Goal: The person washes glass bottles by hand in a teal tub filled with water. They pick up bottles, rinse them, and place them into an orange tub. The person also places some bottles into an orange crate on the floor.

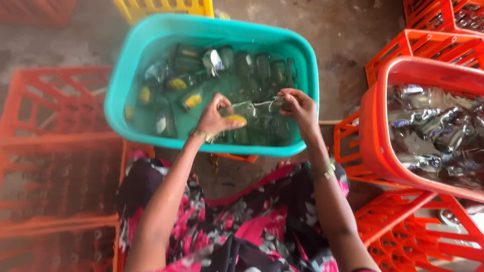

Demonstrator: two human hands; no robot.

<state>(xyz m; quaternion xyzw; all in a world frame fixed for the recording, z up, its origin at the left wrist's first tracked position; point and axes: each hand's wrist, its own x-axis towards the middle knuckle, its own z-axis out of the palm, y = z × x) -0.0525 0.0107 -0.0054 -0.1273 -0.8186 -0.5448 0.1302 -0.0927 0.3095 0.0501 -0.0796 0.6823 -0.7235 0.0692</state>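
A clear glass bottle (248, 109) with a yellow label lies sideways over the water in a teal plastic tub (151, 45). My left hand (214, 118) grips its body near the label. My right hand (298, 105) holds its neck end at the tub's near right. Several more bottles with yellow and white labels soak in the tub's water behind my hands. A watch band sits on each wrist.
An orange tub (375, 141) of wet bottles stands at the right on orange crates (418, 236). More orange crates (55, 151) stack at the left, a yellow crate (161, 7) sits behind the teal tub. My lap in a floral dress fills the bottom centre.
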